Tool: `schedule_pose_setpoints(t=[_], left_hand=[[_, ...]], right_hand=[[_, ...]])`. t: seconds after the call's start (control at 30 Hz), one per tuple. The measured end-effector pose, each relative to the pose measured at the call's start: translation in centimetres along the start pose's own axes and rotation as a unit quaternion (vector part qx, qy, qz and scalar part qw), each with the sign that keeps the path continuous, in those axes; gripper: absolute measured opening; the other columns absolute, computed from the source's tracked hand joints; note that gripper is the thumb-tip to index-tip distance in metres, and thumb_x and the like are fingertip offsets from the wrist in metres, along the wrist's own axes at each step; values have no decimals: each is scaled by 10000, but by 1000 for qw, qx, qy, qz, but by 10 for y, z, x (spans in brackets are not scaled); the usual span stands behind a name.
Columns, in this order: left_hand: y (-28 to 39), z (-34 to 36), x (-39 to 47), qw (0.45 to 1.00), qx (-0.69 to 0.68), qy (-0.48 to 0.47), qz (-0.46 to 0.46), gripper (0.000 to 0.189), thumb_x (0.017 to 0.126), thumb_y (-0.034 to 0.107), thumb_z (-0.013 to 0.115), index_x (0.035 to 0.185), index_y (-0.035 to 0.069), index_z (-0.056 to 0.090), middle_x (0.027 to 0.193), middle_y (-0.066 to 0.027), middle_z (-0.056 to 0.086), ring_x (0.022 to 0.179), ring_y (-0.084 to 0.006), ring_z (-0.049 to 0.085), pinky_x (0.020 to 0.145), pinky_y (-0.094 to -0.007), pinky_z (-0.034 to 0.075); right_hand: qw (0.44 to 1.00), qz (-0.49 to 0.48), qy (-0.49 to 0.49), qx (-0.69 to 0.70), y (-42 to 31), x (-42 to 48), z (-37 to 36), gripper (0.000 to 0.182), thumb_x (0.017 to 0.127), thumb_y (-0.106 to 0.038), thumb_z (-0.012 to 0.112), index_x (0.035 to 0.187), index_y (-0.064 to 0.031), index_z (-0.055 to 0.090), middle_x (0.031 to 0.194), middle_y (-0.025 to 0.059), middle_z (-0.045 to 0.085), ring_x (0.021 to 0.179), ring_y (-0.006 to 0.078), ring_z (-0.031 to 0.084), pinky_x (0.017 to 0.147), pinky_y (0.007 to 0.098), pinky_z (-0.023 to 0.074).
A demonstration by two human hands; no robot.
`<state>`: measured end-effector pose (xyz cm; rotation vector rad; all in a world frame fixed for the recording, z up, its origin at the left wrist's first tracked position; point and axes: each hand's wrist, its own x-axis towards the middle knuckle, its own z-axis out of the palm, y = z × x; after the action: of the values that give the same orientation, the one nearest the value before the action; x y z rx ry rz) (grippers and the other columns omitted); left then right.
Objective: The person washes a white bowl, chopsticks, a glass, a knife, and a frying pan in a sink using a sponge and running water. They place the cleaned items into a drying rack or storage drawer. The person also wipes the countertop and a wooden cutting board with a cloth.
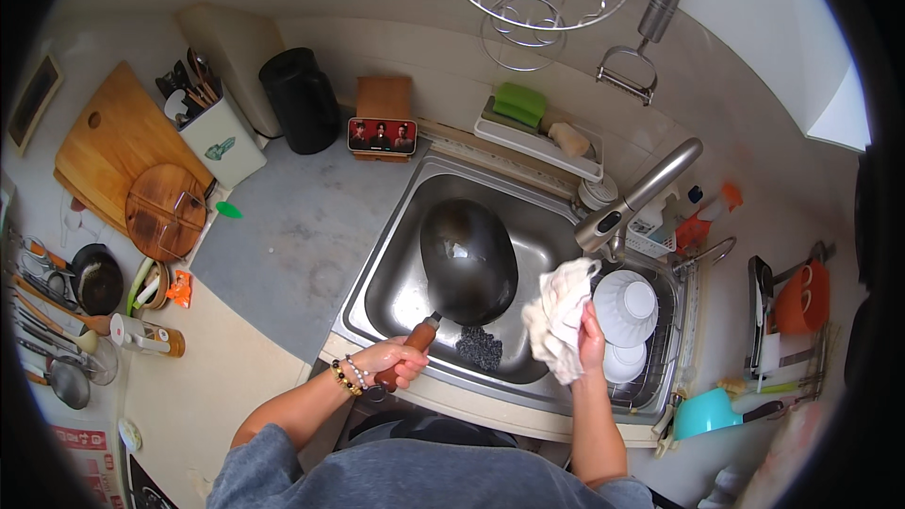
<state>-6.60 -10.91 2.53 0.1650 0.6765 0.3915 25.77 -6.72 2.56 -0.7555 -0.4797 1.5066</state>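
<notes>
My left hand grips the brown wooden handle of a dark wok. The wok is tipped over the stainless steel sink with its dark underside facing up. A crumpled whitish cloth hangs from my right hand, above the sink's right part and apart from the wok. Between the wok and the sink's front wall lies a dark scouring pad. White bowls rest upside down in a wire rack just right of the cloth.
The pull-out faucet reaches over the sink's back right. Behind the sink, a white tray carries a green sponge. A phone leans on a wooden stand beside a black kettle. Wooden cutting boards stand at left; a peeler hangs above.
</notes>
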Motion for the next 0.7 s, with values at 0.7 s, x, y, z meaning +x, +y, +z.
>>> schedule_pose_setpoints(t=[0.7], left_hand=[[-2, -6, -81, 988, 137, -57, 34, 194, 797, -45, 510, 873, 70, 373, 587, -10, 407, 404, -66, 390, 385, -234, 338]], right_hand=[[896, 367, -139, -208, 55, 228, 54, 356, 862, -294, 448, 1008, -5, 596, 922, 92, 632, 831, 216, 598, 785, 320, 478]])
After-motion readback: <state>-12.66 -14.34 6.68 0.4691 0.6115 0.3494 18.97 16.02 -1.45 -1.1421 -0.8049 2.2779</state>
